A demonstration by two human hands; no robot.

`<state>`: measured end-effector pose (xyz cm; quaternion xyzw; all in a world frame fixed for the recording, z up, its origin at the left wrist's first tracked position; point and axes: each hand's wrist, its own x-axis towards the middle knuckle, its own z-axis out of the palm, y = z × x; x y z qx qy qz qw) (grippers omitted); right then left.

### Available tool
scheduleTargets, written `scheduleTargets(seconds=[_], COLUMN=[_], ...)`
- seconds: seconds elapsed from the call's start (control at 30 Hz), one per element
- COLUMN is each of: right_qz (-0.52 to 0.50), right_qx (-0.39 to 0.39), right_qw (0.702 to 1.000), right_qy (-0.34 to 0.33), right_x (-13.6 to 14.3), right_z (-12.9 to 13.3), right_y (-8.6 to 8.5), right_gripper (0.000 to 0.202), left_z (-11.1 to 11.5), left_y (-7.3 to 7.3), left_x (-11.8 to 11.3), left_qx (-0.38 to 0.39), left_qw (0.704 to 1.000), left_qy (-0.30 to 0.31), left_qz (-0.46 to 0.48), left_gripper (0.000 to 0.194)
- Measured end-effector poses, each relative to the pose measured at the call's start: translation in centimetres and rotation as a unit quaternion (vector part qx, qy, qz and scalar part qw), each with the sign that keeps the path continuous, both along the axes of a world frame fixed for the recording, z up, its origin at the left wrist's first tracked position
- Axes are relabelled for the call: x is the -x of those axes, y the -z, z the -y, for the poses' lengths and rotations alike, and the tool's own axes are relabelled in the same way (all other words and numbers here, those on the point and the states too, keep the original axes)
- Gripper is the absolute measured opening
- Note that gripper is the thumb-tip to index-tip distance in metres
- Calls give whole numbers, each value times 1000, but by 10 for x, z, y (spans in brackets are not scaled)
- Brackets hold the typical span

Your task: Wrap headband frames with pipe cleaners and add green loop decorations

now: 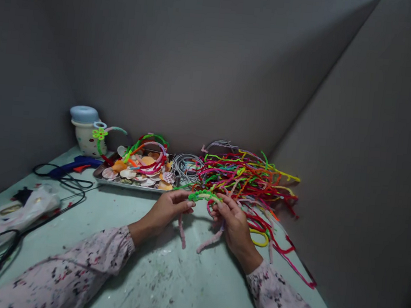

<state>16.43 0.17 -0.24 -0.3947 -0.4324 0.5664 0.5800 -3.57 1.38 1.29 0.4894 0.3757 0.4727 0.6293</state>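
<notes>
Between my two hands, a green pipe cleaner strip (pixel 203 195) arches a little above the table. Its pale pink and lilac ends hang down below my fingers, and a small red-pink loop shows beside the right fingertips. My left hand (pixel 171 211) pinches the strip's left end between thumb and fingers. At the other end, my right hand (pixel 231 219) is closed on it, with its fingertips partly hidden behind the strip. How the differently coloured pieces join cannot be made out.
Behind my hands stand a metal tray (pixel 115 183) of seashells and a heap of coloured pipe cleaners (pixel 247 175). Coiled grey wire (pixel 187 168) lies between them. To the left are a lidded jar (pixel 85 135), a blue glue gun (pixel 73 165), black cable (pixel 19 235) and a plastic bag (pixel 10 215).
</notes>
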Motion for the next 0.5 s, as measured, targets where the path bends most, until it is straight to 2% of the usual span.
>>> scheduleTargets(seconds=[0.17, 0.3, 0.5], right_qz=[18, 43, 56], right_qx=[14, 5, -2], right_qw=[1000, 999, 998], right_qy=[3, 19, 29], right_x=[3, 4, 4], right_z=[2, 1, 0], right_y=[9, 12, 15], right_gripper=[29, 28, 28], left_z=[-2, -2, 0], left_y=[4, 4, -1], left_x=[0, 1, 2], left_qx=[10, 11, 14], left_qw=[1000, 999, 998], left_qy=[-20, -46, -63], left_qz=[6, 8, -8], left_gripper=[33, 40, 34])
